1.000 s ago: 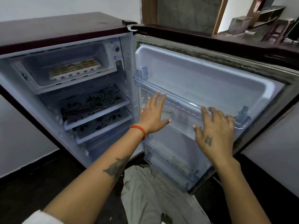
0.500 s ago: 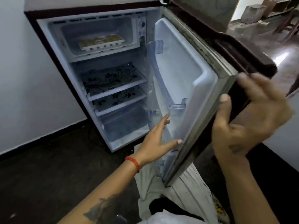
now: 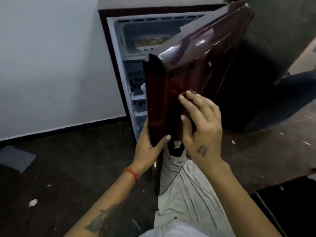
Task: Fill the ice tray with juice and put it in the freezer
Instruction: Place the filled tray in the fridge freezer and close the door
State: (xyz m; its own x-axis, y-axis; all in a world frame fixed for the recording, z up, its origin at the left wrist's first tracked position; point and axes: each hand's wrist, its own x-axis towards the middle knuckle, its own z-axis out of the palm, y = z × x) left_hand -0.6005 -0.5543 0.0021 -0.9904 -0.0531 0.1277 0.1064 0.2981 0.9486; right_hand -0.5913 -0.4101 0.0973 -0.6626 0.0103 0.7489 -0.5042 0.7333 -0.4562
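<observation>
Door position: the fridge door [image 3: 201,69] is about half closed, its dark red outer face toward the camera; 0.5 s ago it stood wider, inner liner showing, and 1 s ago it was fully open with both palms flat on the liner
Left hand: the left hand [image 3: 150,142] is clamped on the door's free edge low down, thumb on the outer face, fingers hidden behind the edge; 0.5 s ago it was open and off the door
Right hand: the right hand [image 3: 200,124] lies on the outer face just right of that edge, fingers apart and bent, pressing rather than gripping; 0.5 s ago it was wrapped around the edge
Ice tray: the ice tray [image 3: 150,42] sits in the freezer compartment [image 3: 130,38] at the top of the cabinet, far and left of the door, yellow-brown fill visible; its right part is hidden by the door; same place as in both earlier views
Cabinet opening: only a strip at the left is exposed, showing the shelves [image 3: 136,98] below the freezer
Task meaning: filling and placing appear done, judging by the filled tray on the freezer floor; closing the door is the step in hand
Next move needs: a steady push to the left until the door seals, with the left fingers pulled clear of the edge first
Risk: left fingers pinched between door and frame
</observation>
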